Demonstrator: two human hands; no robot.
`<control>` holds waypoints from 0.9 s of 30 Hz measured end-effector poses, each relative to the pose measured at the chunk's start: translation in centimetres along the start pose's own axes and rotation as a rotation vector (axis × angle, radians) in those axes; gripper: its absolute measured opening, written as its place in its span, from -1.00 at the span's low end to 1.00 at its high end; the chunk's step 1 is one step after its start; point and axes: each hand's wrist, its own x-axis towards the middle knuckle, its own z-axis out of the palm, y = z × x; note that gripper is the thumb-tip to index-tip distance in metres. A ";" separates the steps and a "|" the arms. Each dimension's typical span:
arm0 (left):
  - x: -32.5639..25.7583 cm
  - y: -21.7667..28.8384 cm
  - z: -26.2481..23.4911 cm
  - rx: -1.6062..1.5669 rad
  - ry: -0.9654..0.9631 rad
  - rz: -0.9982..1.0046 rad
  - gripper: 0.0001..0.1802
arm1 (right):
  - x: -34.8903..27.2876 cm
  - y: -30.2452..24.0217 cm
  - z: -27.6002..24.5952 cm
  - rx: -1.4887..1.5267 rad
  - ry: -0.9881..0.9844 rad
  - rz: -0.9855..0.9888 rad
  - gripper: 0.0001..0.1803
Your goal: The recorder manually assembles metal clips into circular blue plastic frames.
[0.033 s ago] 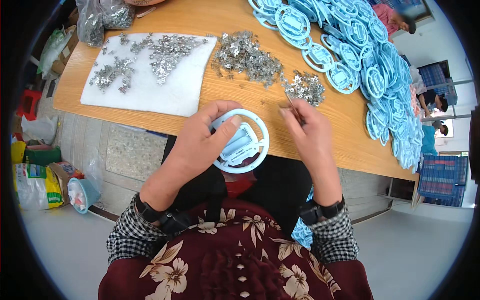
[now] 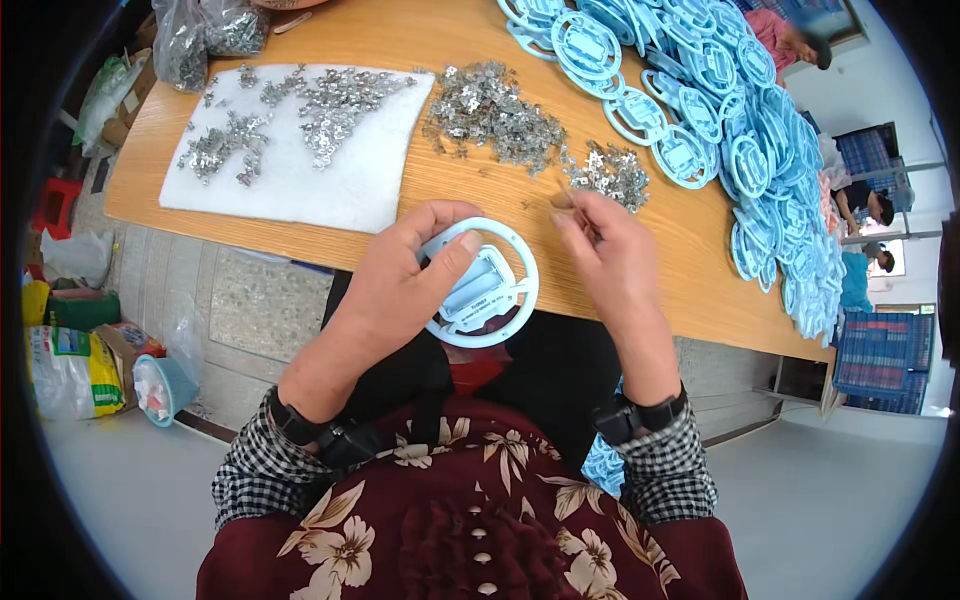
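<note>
My left hand (image 2: 400, 280) grips a light blue round plastic frame (image 2: 481, 340), thumb on its face and fingers behind. The frame has an outer ring and a rectangular recess in the middle, and is held above my lap at the table edge. My right hand (image 2: 612, 255) is closed in a pinch at the table's front edge, apart from the frame. A thin, dark stick-like tool (image 2: 562, 200) pokes from its fingertips; its exact kind cannot be made out. Just beyond those fingers lies a small pile of silvery metal clips (image 2: 612, 175).
A larger heap of metal clips (image 2: 495, 115) sits left of the small one. More clips lie on a white foam sheet (image 2: 290, 205). Many blue frames (image 2: 710, 120) are heaped along the right. Bags of metal parts (image 2: 180, 50) stand far left. Other people sit at far right.
My right hand has shifted slightly left, and its fingertips with the thin tool have tilted left. The left hand and the frame stay put.
</note>
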 end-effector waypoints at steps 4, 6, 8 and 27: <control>0.0 -0.1 0.3 0.018 0.008 0.031 -0.66 | 1.9 0.2 1.5 -0.154 0.018 -0.158 -0.79; -0.1 0.7 0.5 0.033 -0.005 0.052 -0.70 | 2.1 0.3 1.6 -0.154 0.041 -0.187 -0.81; 0.2 1.4 0.4 0.082 -0.090 -0.006 -0.72 | 1.7 0.4 1.4 -0.061 0.097 -0.199 -0.84; 2.6 0.7 3.5 0.010 -0.211 0.008 -0.68 | -2.8 -0.6 -1.4 0.026 0.233 -0.527 -0.71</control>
